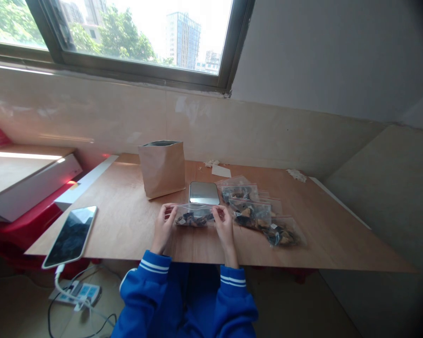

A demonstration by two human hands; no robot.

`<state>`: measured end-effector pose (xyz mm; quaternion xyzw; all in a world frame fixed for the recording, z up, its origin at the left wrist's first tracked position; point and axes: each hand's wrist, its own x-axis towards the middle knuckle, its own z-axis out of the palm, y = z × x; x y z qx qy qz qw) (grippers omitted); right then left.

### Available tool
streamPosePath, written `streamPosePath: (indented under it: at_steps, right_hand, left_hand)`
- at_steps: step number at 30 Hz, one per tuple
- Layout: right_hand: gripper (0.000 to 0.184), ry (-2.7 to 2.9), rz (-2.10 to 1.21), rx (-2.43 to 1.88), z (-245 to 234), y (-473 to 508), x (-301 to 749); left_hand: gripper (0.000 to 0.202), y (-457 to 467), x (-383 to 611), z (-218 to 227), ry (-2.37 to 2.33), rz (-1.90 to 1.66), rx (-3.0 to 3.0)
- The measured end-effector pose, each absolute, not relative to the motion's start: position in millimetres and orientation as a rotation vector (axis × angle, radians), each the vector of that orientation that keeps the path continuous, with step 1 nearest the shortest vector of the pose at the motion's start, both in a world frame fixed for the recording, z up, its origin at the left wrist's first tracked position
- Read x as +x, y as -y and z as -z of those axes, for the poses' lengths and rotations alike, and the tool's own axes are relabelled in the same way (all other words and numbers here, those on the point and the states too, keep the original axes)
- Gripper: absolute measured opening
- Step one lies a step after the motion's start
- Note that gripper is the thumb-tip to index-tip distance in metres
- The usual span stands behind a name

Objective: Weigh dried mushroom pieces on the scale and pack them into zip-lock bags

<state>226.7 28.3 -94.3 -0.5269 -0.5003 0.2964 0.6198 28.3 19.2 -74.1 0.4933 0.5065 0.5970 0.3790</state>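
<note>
A small clear zip bag (pixel 193 215) with dark pieces inside lies on the wooden table (pixel 127 220), held at both ends. My left hand (pixel 164 224) pinches its left end and my right hand (pixel 224 224) pinches its right end. Just behind the bag sits a small flat scale with a shiny top (pixel 204 193). A brown paper bag (pixel 162 168) stands open to the left of the scale.
Three more filled zip bags (pixel 254 213) lie in a row right of my hands. A phone (pixel 71 234) on a cable lies at the table's left front corner, and a power strip (pixel 78 292) is on the floor. Paper scraps (pixel 296 174) lie near the wall.
</note>
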Motion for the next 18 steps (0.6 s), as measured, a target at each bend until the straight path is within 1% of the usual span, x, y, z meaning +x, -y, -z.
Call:
streamPosePath:
  at_steps: [11,18]
  right_hand:
    - [0.033,1.130,-0.755,-1.185,90.4,-25.5,226.4]
    - [0.032,1.124,-0.706,-1.191,87.0,-24.2,225.0]
  left_hand:
    - [0.033,-17.5,33.2,73.3,-1.265,-1.545,1.243]
    - [0.034,-18.7,35.4,76.5,-1.315,-1.543,1.271]
